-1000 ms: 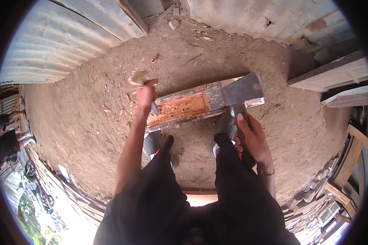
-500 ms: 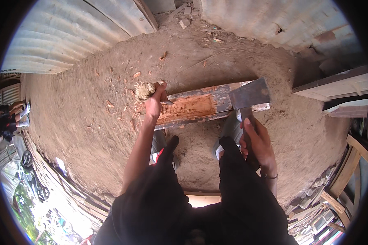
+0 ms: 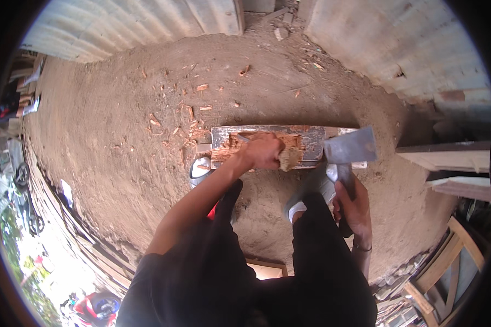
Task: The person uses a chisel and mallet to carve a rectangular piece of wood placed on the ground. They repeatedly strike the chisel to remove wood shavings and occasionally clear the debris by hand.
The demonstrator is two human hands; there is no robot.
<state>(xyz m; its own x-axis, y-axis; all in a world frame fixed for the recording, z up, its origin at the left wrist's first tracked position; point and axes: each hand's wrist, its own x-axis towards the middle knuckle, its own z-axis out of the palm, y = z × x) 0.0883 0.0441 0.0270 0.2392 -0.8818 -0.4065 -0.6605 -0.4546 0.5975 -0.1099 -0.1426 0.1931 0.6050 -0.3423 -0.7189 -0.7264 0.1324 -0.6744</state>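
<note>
Grey metal juts from the upper left side of the left grip (image 3: 264, 151), which we find closed around a chisel (image 3: 291, 158) near the middle of the frame. The chisel's pale, frayed butt protrudes on the right of the fist; its blade points toward the upper left. We cannot tell whether its edge touches wood.

Right of centre, we record the right grip (image 3: 355, 204) clenched on the handle of a hatchet (image 3: 350, 146), thumb laid along it. The broad head overlaps the right end of the beam in our view; contact cannot be determined. A thin wristband (image 3: 361, 248) circles that wrist.

We locate the wooden beam (image 3: 313, 136) crosswise at the centre of the frame, beneath the left grip. Its upper face is dark and worn, with a rough orange recess (image 3: 226, 143) cut into the left part.

Just below the beam we note a left shoe (image 3: 201, 165) and a right shoe (image 3: 311, 191). Wood chips (image 3: 202, 87) lie scattered over the dirt ground (image 3: 93, 136), mostly to the beam's left and upper left. Corrugated sheets (image 3: 136, 24) stand at the upper left and upper right; we observe a wooden frame (image 3: 447, 261) at the lower right.
</note>
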